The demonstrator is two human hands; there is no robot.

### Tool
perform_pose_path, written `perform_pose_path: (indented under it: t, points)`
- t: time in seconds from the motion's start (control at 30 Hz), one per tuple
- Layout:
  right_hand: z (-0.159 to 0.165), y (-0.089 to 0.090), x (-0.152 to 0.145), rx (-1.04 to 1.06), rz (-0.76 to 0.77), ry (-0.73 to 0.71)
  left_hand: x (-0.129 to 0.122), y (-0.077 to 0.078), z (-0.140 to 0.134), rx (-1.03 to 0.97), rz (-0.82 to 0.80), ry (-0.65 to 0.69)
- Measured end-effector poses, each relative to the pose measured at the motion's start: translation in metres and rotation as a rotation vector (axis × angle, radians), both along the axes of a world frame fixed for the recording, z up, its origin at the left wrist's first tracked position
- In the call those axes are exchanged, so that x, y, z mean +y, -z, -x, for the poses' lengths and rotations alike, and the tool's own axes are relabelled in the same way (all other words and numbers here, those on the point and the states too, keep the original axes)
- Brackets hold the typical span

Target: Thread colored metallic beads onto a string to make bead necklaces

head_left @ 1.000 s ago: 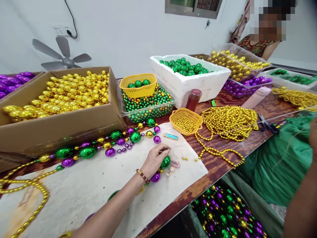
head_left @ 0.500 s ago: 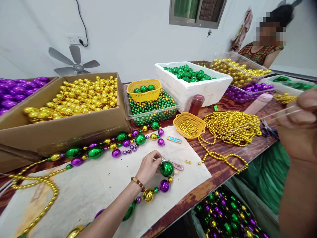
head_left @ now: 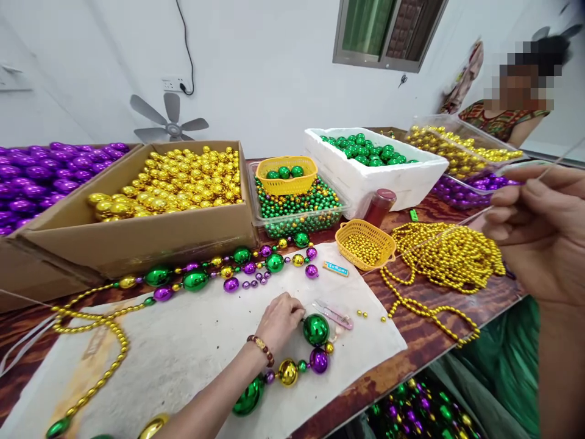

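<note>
My left hand (head_left: 283, 317) is closed in a pinch on the end of a bead strand, right beside a large green bead (head_left: 315, 329). From there the strand curves down through a purple bead (head_left: 319, 360), a gold bead (head_left: 288, 372) and another big green bead (head_left: 249, 395), partly behind my forearm. Raised at the right edge, my right hand (head_left: 543, 225) pinches a thin clear thread (head_left: 560, 155). A faint length of thread also runs across the gold beads toward this hand. A pink-handled cutter (head_left: 339, 316) lies just beyond the green bead.
Along the back stand a box of gold beads (head_left: 59, 244), a tub of small beads (head_left: 301, 222) and a white foam box (head_left: 336, 177). A yellow basket (head_left: 388, 250) and coiled gold bead strings (head_left: 452, 256) lie right. A finished-looking strand (head_left: 195, 280) stretches left. A person (head_left: 507, 116) is behind.
The view has shifted, so the table things appear farther right and lower. My right hand has turned and come further into view; its thread now also shows above the fingers. My left hand keeps its pinch.
</note>
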State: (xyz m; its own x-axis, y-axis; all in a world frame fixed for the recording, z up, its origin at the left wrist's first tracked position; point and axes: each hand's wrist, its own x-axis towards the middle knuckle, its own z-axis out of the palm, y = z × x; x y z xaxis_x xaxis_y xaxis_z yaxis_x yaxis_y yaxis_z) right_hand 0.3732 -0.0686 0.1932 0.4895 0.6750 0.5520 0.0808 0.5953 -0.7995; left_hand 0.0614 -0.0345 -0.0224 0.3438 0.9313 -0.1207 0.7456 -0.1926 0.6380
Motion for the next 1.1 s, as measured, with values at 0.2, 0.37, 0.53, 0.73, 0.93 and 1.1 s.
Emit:
perform_pose_path:
  t: [0.2, 0.37, 0.53, 0.73, 0.93, 1.1]
  points:
    - [0.013, 0.020, 0.013, -0.032, 0.054, -0.027, -0.002, -0.002, 0.008, 0.062, 0.026, 0.002]
    - [0.032, 0.039, 0.025, -0.006, 0.187, -0.155, -0.004, -0.002, 0.013, 0.085, 0.039, -0.013]
    - [0.060, 0.067, 0.034, 0.082, 0.366, -0.367, -0.004, -0.004, 0.024, 0.080, 0.049, -0.028]
    - [0.083, 0.138, 0.040, 0.138, 0.485, -0.478, 0.010, -0.030, 0.059, -0.072, 0.035, -0.073]
    - [0.094, 0.221, 0.017, 0.073, 0.678, -0.468, 0.040, -0.095, 0.080, -0.169, -0.301, -0.101]
    - [0.085, 0.261, 0.006, 0.185, 0.754, -0.390, 0.117, -0.155, 0.115, 0.087, -0.697, -0.235]
